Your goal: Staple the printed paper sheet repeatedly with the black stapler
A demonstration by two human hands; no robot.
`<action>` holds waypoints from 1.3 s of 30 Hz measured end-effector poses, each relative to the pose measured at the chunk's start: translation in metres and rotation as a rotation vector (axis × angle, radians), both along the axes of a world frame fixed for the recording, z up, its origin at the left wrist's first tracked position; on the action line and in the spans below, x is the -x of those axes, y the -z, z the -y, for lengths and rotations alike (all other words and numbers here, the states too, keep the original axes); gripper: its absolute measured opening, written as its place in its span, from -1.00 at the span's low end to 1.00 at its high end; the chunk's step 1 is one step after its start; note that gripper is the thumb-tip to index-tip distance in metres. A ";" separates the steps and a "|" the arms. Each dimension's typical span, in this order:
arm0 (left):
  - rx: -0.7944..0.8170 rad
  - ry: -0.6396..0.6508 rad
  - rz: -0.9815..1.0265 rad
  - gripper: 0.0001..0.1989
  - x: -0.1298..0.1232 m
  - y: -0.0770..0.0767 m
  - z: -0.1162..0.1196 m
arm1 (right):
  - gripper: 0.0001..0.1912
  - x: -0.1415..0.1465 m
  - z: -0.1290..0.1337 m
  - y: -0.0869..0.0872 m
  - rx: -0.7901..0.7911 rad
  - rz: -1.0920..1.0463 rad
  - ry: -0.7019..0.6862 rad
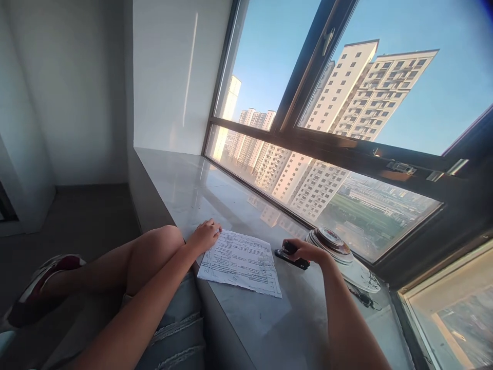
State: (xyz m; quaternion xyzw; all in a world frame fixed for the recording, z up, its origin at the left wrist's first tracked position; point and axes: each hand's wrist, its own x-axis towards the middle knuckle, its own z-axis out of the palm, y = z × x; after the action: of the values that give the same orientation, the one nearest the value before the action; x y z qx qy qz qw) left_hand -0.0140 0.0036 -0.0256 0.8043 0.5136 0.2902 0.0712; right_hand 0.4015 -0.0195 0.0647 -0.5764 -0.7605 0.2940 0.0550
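A printed sheet of paper (242, 262) lies flat on the window sill, with handwriting along its edges. My left hand (207, 235) rests at its upper left corner, fingers laid out over the edge and the sill. To the right of the sheet, my right hand (302, 250) is closed around a black stapler (295, 261). The stapler sits at the sill surface, a small gap away from the paper. Its upper part is partly hidden by my fingers.
Behind my right hand stand stacked round plates or discs (335, 244) by the window frame. Beside them are a white disc (364, 277) and dark sunglasses (365, 299). The grey sill (246, 324) drops off at its left edge, next to my bent knee (165, 241).
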 end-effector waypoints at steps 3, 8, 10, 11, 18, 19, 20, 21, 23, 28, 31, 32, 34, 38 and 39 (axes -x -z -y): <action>-0.010 -0.003 -0.017 -0.78 -0.001 -0.002 0.001 | -0.58 0.011 -0.007 0.004 0.093 0.009 -0.089; -0.007 -0.007 -0.029 -0.77 -0.002 -0.005 -0.001 | -0.60 0.030 -0.013 0.000 0.166 0.009 -0.241; -0.008 -0.003 -0.030 -0.77 -0.003 -0.006 -0.002 | -0.61 0.035 -0.011 -0.003 0.144 0.010 -0.270; -0.006 -0.004 -0.031 -0.77 -0.003 -0.007 -0.002 | -0.60 0.038 -0.011 -0.003 0.124 -0.006 -0.280; 0.009 -0.018 -0.020 -0.76 -0.005 -0.010 0.001 | -0.32 0.076 -0.017 0.012 -0.131 -0.077 -0.054; 0.009 -0.018 -0.017 -0.76 -0.005 -0.010 0.000 | -0.33 0.081 -0.017 0.014 -0.138 -0.058 -0.049; 0.009 -0.017 -0.015 -0.76 -0.005 -0.009 0.000 | -0.35 0.085 -0.018 0.015 -0.142 -0.047 -0.054; 0.012 -0.017 -0.014 -0.76 -0.005 -0.009 0.000 | -0.37 0.088 -0.018 0.016 -0.150 -0.045 -0.056; 0.020 -0.019 -0.015 -0.76 -0.005 -0.008 -0.001 | -0.42 0.093 -0.018 0.016 -0.166 -0.048 -0.057; 0.047 -0.007 -0.012 -0.75 -0.004 -0.009 0.001 | -0.56 0.098 -0.020 0.018 -0.224 0.022 -0.107; 0.048 -0.008 -0.017 -0.76 -0.004 -0.009 0.001 | -0.62 0.097 -0.021 0.018 -0.273 0.060 -0.126; 0.044 -0.010 -0.017 -0.77 -0.004 -0.009 0.001 | -0.63 0.096 -0.021 0.018 -0.286 0.071 -0.130; 0.034 -0.011 -0.013 -0.77 -0.003 -0.008 0.000 | -0.65 0.096 -0.021 0.017 -0.299 0.089 -0.139; 0.028 -0.006 0.000 -0.77 -0.003 -0.007 -0.001 | -0.68 0.098 -0.019 0.016 -0.268 0.103 -0.162; 0.026 -0.005 0.003 -0.77 -0.003 -0.006 -0.001 | -0.68 0.099 -0.019 0.017 -0.257 0.106 -0.169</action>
State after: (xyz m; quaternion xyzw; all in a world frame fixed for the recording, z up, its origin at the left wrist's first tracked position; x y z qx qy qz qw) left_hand -0.0113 0.0046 -0.0192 0.8016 0.5194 0.2846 0.0817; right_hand 0.3024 -0.0008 0.0481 -0.5135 -0.8393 0.1672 0.0630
